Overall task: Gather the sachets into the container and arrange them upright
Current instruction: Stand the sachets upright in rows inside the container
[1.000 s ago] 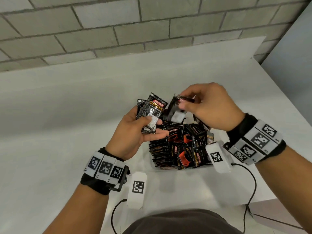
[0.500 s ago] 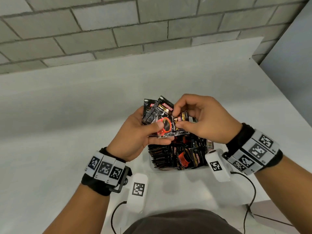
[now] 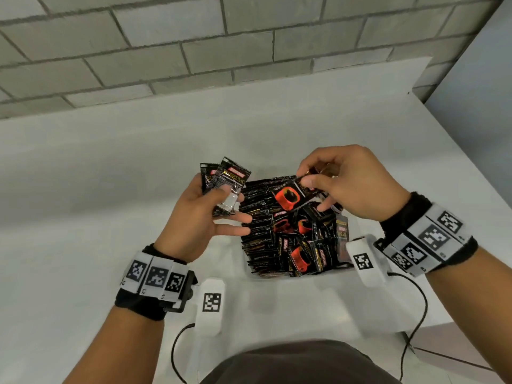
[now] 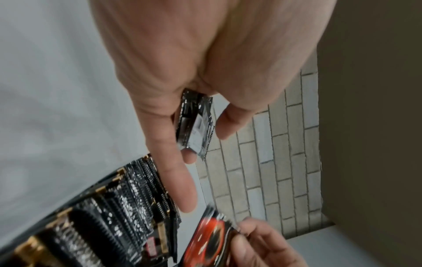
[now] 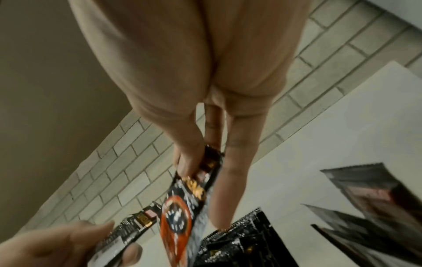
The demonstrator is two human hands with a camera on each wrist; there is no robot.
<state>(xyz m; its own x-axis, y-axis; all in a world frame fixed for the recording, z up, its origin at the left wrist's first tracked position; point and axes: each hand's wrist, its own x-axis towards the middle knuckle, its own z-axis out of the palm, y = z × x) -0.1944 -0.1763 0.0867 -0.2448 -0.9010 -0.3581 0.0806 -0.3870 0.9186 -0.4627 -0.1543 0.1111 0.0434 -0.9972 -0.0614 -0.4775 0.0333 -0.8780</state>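
My left hand (image 3: 232, 209) grips a small fan of black sachets (image 3: 227, 184) between thumb and fingers, left of the pile; the left wrist view shows these held sachets (image 4: 196, 124) edge-on. My right hand (image 3: 310, 187) pinches one black sachet with a red cup print (image 3: 291, 196) by its top end, above the pile; that pinched sachet (image 5: 182, 207) hangs below the fingers in the right wrist view. Beneath both hands lie several sachets: upright rows (image 3: 257, 225) on the left, loose tilted ones (image 3: 304, 245) on the right. The container's walls barely show.
The white table (image 3: 110, 189) runs back to a grey brick wall (image 3: 194, 51); its right edge (image 3: 454, 151) drops off beside a grey panel. Black cables (image 3: 421, 306) hang from my wrist units near the table's front edge.
Half a second ago both hands met at the left hand's stack. The right hand has since drawn away to the right with the red-cup sachet; the left hand keeps its stack.
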